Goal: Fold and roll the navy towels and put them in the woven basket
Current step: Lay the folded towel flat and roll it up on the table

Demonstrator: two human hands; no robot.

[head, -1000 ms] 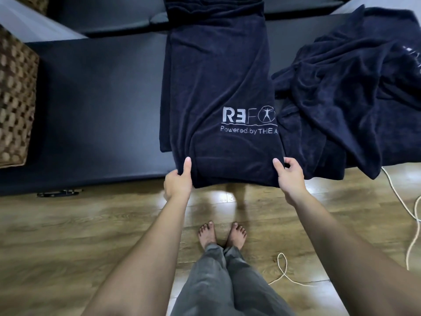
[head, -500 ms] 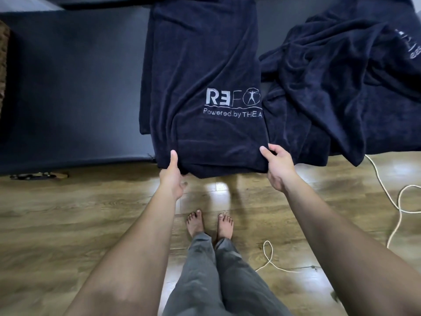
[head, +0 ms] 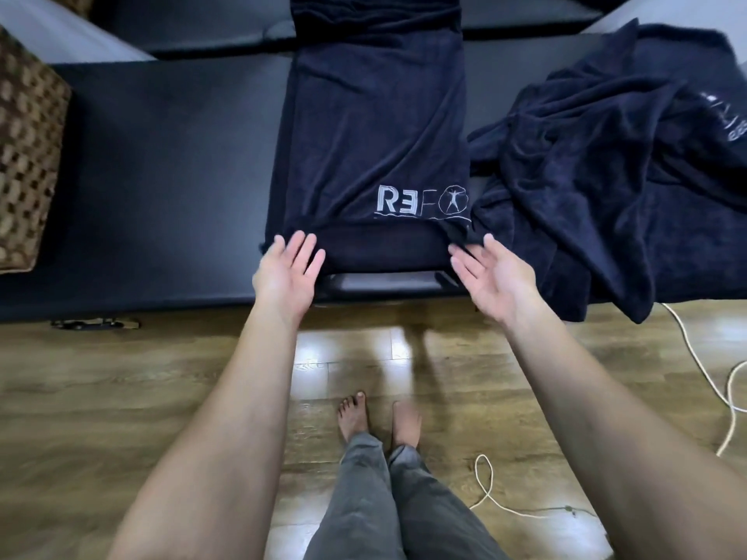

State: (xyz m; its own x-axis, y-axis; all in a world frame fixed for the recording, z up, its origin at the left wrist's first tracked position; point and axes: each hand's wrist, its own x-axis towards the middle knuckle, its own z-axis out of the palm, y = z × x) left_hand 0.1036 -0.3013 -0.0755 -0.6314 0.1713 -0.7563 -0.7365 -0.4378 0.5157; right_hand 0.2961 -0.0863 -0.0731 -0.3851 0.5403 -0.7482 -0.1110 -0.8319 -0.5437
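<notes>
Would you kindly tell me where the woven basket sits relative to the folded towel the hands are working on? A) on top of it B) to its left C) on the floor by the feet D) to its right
B: the woven basket sits at the frame's left edge, well left of the folded towel.

We are standing barefoot in grey trousers [head: 388, 499] on a wooden floor [head: 121, 398], where a white cord [head: 687, 349] is trailing beside the dark padded surface [head: 161, 175].
</notes>
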